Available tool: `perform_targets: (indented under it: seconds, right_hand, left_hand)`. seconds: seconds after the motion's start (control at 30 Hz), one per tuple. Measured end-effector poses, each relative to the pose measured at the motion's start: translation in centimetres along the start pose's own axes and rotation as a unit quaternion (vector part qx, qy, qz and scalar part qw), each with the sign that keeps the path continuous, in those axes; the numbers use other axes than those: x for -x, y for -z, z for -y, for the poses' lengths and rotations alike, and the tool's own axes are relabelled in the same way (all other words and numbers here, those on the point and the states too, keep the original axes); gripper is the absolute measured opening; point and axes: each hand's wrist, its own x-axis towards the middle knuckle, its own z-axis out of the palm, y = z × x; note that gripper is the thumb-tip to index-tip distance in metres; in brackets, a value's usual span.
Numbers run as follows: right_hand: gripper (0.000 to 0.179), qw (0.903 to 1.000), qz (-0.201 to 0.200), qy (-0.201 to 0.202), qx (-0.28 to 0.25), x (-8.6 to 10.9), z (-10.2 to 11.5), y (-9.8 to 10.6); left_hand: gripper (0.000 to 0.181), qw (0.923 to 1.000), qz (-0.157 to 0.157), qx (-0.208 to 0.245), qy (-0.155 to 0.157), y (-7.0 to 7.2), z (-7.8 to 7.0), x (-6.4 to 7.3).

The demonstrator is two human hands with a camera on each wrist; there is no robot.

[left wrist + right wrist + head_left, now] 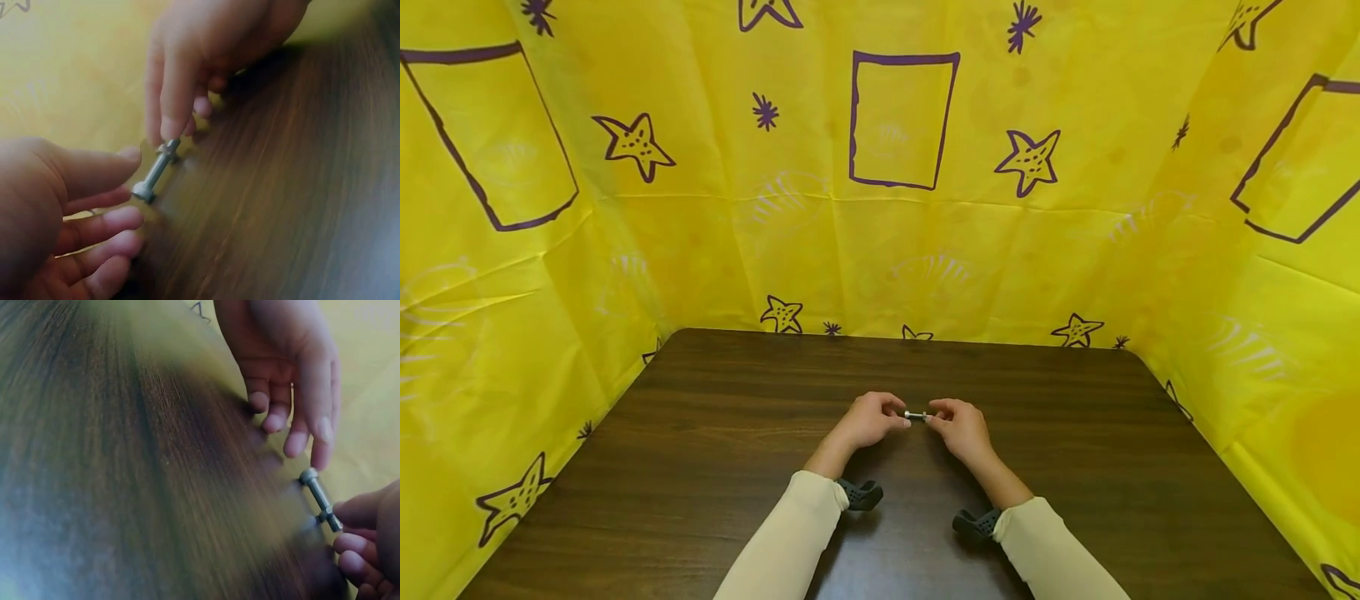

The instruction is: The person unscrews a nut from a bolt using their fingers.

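Note:
Between the two hands, a silvery metal bolt (916, 415) lies lengthwise, close over the table in the head view. Its round head (143, 191) points at my left hand (868, 418), whose index fingertip comes right up to it. That hand's thumb stands apart from the bolt and its other fingers are loosely bent. A nut (326, 514) sits on the shank toward the far end. Thumb and fingers of my right hand (962, 427) pinch the bolt at this nut end; its tip shows beside the thumb in the right wrist view.
The dark wood-grain table (737, 400) spreads all around the hands. Yellow cloth (805, 250) with purple starfish drawings hangs behind it and along both sides. Each wrist wears a dark strap (861, 495), below pale sleeves.

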Motion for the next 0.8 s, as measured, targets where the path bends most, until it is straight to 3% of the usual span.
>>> perform_targets:
  seconds: [0.23,0.43,0.8]
  right_hand:
    - [0.014,0.9991,-0.005,0.016,0.040,-0.2,-0.2,-0.3]
    - [0.009,0.9979,-0.013,0.026,0.057,-0.3,-0.1,-0.3]
    - [0.005,0.9970,-0.019,0.042,0.062,-0.2,-0.3,-0.3]
  left_hand:
    - [0.024,0.9981,-0.027,-0.052,0.020,-1.1,-0.5,-0.4]
    - [0.018,0.9904,-0.067,-0.112,0.046,-1.9,-0.6,-0.6]
    - [0.011,0.9815,-0.112,-0.139,0.070,-2.5,-1.1,-0.5]
